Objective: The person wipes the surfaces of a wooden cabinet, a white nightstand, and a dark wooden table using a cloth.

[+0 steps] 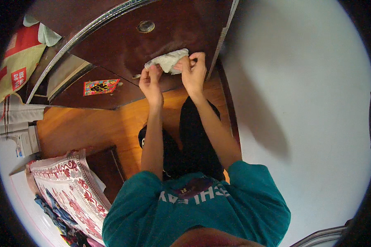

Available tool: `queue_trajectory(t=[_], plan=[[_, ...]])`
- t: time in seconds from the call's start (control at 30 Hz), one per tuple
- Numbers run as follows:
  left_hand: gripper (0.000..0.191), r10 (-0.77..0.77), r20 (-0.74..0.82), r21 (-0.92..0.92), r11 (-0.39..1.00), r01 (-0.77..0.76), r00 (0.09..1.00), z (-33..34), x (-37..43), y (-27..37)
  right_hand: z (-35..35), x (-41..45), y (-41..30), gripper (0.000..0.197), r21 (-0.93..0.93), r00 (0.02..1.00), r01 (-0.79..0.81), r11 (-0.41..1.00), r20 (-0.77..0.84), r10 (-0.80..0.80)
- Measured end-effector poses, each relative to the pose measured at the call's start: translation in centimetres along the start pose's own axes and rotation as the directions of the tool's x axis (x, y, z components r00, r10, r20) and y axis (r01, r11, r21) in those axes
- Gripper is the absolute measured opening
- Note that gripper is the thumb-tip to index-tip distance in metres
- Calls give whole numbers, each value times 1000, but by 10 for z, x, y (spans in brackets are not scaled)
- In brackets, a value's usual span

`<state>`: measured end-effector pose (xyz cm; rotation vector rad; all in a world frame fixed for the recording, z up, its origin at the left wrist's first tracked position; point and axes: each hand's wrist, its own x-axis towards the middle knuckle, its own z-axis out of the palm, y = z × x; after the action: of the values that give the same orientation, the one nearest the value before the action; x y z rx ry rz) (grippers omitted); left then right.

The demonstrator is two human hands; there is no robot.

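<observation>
A white cloth [170, 60] is stretched between my two hands in front of a dark red-brown cabinet door [111, 49]. My left hand [151, 85] pinches the cloth's left end. The other end is in the fingers of my right hand [193, 74], with part of the cloth hidden behind them. Whether the cloth touches the door cannot be told. Pale smears mark the door's surface around it. A round metal-rimmed fitting [146, 27] is set in the door above the cloth, and a small pale fitting [136, 76] shows just left of my left hand.
A white wall [312, 92] rises close on my right. Left of the door, a colourful decorated paper [101, 87] is stuck to another panel. Curved metal trim [77, 38] edges the cabinet top. A patterned cloth [71, 191] covers furniture at lower left, above the wooden floor [80, 123].
</observation>
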<state>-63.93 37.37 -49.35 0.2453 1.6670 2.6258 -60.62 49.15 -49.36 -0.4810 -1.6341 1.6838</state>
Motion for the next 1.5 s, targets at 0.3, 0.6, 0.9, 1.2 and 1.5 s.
queue_trajectory(t=[0.3,0.6,0.9,1.2,1.5], plan=[[18,459,62,662,646,-381,886,63,14,48,2,21,-49,29,-98,842,539,836,34,-539],[13,369,278,731,517,-445,887,7,1,-46,-39,14,35,18,-196,967,213,957,185,-177],[10,670,340,553,426,-716,660,84,26,27,-37,51,-50,7,-6,974,226,974,-16,-226],[13,446,451,689,376,-619,773,25,-8,-106,-87,10,106,15,-217,994,104,970,44,-97],[12,750,416,511,275,-815,514,121,30,9,-71,74,-12,17,-116,889,426,897,-133,-439]])
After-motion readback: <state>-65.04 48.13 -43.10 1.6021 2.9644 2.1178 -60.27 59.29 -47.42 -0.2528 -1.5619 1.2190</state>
